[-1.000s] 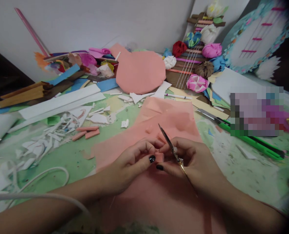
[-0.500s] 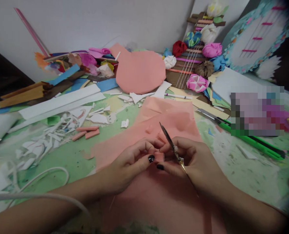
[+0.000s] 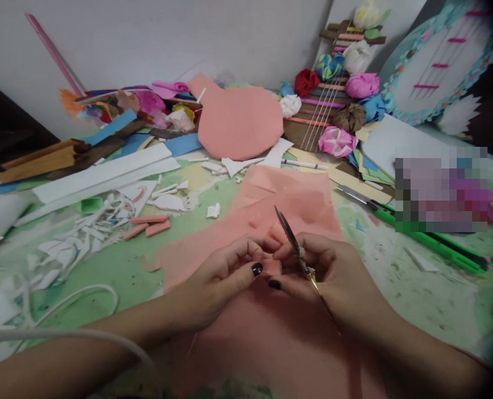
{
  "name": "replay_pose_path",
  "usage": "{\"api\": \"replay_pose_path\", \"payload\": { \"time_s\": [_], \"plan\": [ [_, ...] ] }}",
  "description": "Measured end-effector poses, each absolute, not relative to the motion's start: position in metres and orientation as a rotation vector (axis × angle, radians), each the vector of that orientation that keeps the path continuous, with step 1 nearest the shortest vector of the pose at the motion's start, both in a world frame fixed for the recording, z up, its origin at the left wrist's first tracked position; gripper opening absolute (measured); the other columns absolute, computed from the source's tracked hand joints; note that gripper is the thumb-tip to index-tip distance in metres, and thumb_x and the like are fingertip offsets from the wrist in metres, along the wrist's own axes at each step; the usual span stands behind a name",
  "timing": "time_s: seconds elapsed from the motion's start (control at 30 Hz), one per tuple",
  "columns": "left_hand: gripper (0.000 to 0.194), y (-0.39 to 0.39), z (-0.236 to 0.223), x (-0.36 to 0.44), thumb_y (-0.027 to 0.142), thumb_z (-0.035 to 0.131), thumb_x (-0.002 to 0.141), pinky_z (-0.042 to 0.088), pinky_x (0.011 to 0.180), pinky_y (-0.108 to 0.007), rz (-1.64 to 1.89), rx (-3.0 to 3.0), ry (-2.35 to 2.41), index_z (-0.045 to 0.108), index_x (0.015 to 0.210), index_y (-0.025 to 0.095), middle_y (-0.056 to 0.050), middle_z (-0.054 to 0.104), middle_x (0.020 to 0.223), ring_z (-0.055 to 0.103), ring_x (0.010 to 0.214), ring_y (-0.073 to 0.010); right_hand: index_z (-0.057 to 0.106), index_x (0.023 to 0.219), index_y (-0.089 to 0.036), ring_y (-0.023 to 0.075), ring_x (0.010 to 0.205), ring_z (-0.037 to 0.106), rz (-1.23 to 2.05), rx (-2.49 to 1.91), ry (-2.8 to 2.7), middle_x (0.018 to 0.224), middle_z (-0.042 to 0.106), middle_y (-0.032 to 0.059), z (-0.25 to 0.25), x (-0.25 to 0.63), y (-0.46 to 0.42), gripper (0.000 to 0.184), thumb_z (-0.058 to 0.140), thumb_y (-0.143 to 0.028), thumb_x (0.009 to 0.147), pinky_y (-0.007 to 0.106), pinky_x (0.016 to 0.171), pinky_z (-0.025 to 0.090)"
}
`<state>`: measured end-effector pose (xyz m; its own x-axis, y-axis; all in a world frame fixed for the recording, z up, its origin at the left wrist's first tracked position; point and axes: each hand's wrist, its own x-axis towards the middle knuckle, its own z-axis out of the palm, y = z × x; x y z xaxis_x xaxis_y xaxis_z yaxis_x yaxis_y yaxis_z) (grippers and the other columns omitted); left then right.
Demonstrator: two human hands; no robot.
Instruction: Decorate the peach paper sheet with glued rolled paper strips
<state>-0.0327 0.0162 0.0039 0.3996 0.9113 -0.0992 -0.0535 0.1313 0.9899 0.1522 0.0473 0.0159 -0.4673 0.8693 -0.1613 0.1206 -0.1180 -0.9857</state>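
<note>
Between both hands is a small pink paper-wrapped piece (image 3: 273, 267). My left hand (image 3: 221, 277) pinches its left end with thumb and fingers. Scissors (image 3: 288, 231) rest in my right hand (image 3: 333, 271), blades pointing up and away, while the thumb and fingertips of that hand are at the piece's right end. Beneath the hands spreads a creased pink paper sheet (image 3: 271, 338). A few small pink bits (image 3: 276, 233) lie on it just past my fingers. Several finished-looking pink strips (image 3: 157, 228) lie to the left on the table.
A pink rounded cutout (image 3: 242, 124) leans at the back beside a flower-covered, stringed paper guitar (image 3: 321, 105). White scraps (image 3: 92, 227) and a white cable (image 3: 63, 334) are on the left. A green box cutter (image 3: 441, 246), blade out, lies right, near a blurred-out patch.
Almost nothing differs. The scissors and my right hand have shifted very slightly right; both hands keep their hold on the pink piece.
</note>
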Motion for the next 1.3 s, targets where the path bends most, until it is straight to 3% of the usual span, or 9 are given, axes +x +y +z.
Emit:
{"api": "replay_pose_path", "payload": {
  "time_s": [0.5, 0.87, 1.17, 1.3],
  "plan": [
    [0.018, 0.017, 0.003, -0.035, 0.032, 0.048, 0.093, 0.037, 0.094, -0.032, 0.852, 1.198, 0.927, 0.049, 0.083, 0.017, -0.007, 0.056, 0.117, 0.051, 0.111, -0.0205, 0.06, 0.072, -0.018, 0.0101, 0.056, 0.055, 1.674, -1.117, -1.547, 0.063, 0.062, -0.0019, 0.015, 0.153, 0.05, 0.022, 0.078, -0.019, 0.061, 0.021, 0.05, 0.043],
    [0.017, 0.018, 0.01, -0.035, 0.024, 0.045, 0.094, 0.031, 0.102, -0.035, 0.888, 1.213, 0.937, 0.047, 0.079, 0.017, -0.007, 0.055, 0.125, 0.046, 0.123, -0.0218, 0.06, 0.073, -0.018, 0.007, 0.05, 0.05, 1.659, -1.082, -1.55, 0.058, 0.057, -0.0059, 0.017, 0.154, 0.049, 0.019, 0.074, -0.01, 0.063, 0.018, 0.048, 0.041],
    [0.015, 0.02, 0.009, -0.04, 0.025, 0.049, 0.093, 0.034, 0.102, -0.033, 1.006, 1.262, 1.047, 0.051, 0.08, 0.018, -0.004, 0.059, 0.123, 0.047, 0.123, -0.0196, 0.063, 0.076, -0.019, 0.0128, 0.061, 0.063, 1.536, -1.159, -1.579, 0.067, 0.066, -0.0009, 0.013, 0.156, 0.052, 0.019, 0.075, -0.018, 0.061, 0.022, 0.055, 0.049],
    [0.008, 0.026, 0.008, -0.043, 0.023, 0.052, 0.09, 0.043, 0.093, -0.03, 1.201, 1.271, 1.211, 0.052, 0.084, 0.019, -0.004, 0.065, 0.107, 0.057, 0.107, -0.0168, 0.063, 0.075, -0.019, 0.0165, 0.066, 0.066, 1.522, -1.21, -1.577, 0.067, 0.067, -0.0001, 0.016, 0.157, 0.053, 0.02, 0.075, -0.017, 0.06, 0.024, 0.058, 0.052]
  ]
}}
